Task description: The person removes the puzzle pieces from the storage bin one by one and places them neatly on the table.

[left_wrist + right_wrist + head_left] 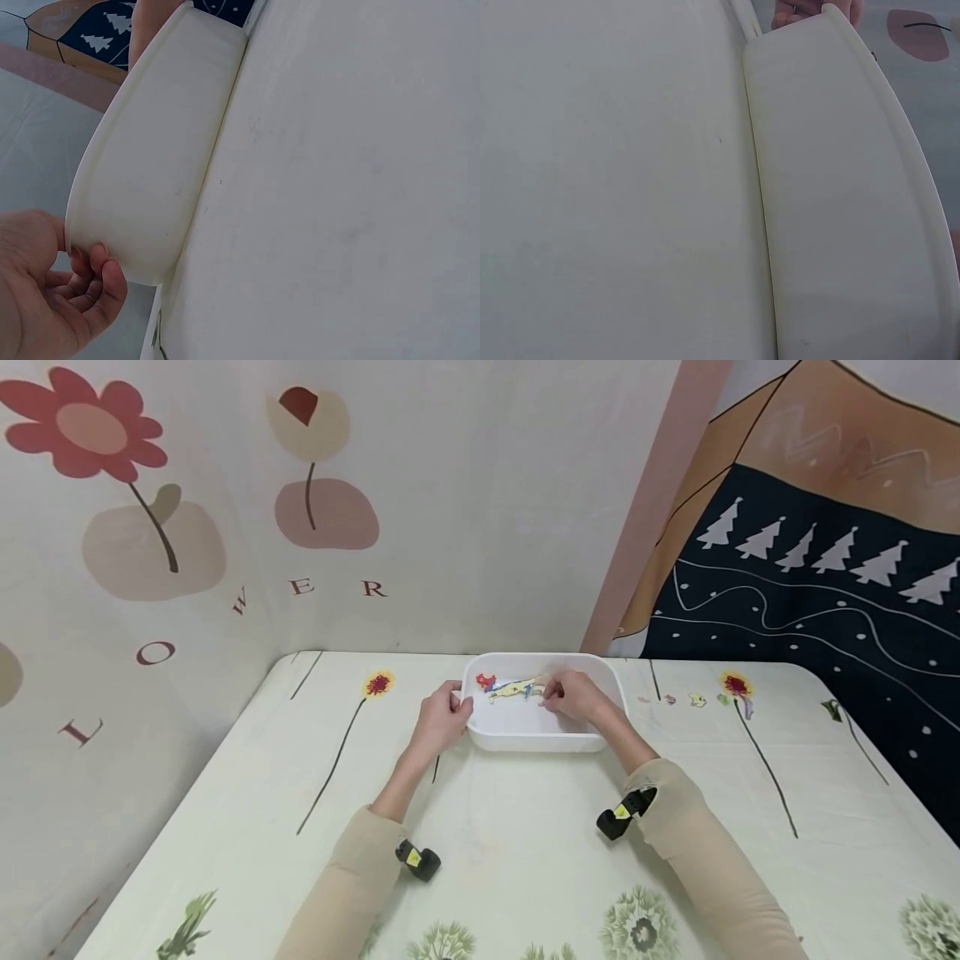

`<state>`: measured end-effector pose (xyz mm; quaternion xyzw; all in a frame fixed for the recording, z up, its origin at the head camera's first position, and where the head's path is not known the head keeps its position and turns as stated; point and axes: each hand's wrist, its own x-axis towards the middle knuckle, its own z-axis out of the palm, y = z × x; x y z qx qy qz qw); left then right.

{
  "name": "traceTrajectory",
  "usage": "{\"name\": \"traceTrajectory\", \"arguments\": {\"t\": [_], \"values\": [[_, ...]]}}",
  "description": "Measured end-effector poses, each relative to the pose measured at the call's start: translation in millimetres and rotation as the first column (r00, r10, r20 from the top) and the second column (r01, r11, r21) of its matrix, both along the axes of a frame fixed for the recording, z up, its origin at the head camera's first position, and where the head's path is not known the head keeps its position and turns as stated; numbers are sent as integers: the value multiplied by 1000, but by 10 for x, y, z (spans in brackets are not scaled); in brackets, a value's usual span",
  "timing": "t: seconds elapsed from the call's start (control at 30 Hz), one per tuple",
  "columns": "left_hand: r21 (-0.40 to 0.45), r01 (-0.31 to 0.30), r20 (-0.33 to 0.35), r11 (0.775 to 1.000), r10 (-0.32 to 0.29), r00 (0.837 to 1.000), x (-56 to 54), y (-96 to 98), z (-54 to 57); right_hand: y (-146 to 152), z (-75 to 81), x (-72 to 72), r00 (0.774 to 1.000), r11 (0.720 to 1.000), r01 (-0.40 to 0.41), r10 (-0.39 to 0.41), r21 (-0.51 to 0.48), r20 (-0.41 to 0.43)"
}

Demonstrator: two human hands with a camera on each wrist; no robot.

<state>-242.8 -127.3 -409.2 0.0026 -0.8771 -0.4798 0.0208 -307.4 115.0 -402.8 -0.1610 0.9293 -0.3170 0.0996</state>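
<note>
A white plastic tray (536,742) stands near the table's far edge. Inside it lies a flat yellow-and-blue figure (513,689), with a small red piece (486,682) at its left end. My left hand (441,720) holds the tray's left rim, thumb and fingers on either side of the wall, as the left wrist view also shows. Reaching into the tray, my right hand (576,696) pinches at the figure's right end with curled fingers, which partly cover it. The right wrist view shows mostly the tray's outer wall (840,172), and those fingertips are hidden there.
Several small flat coloured pieces (697,700) lie on the table right of the tray, beside a printed sunflower. A flower-patterned cloth (487,827) covers the table. Behind it hang a pale curtain (480,527) and a dark tree-printed cloth (795,602).
</note>
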Motion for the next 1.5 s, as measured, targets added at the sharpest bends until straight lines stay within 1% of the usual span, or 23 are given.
{"name": "traceTrajectory", "arguments": {"t": [0.2, 0.43, 0.63, 0.87, 1.03, 1.13, 1.33, 1.5], "values": [[0, 1, 2, 1000, -1, 1000, -2, 2, -4, 15, 18, 20, 999, 1000, 23, -22, -20, 36], [4, 5, 0, 1000, -5, 1000, 12, 1, -3, 26, 27, 38, 1000, 999, -2, 1, -32, -17], [3, 6, -6, 1000, -6, 1000, 3, 0, -5, 48, 80, 77, 999, 998, 5, -8, -70, -36], [0, 7, -8, 1000, -7, 1000, 7, -1, 17, 88, 122, 99, 999, 995, 3, -8, -99, -54], [-6, 8, -25, 1000, -8, 1000, 9, 0, 11, 124, 134, 146, 999, 988, 17, -24, -156, -48], [-8, 11, -37, 1000, -12, 999, 11, -1, 1, 157, 151, 180, 998, 985, 30, -39, -171, -50], [-9, 16, -31, 1000, -16, 999, 10, -5, -4, 267, 240, 222, 995, 978, 71, -82, -197, -48], [-10, 13, -21, 1000, -13, 1000, -6, 0, -17, 421, 305, 219, 991, 971, 101, -118, -216, -65]]}}
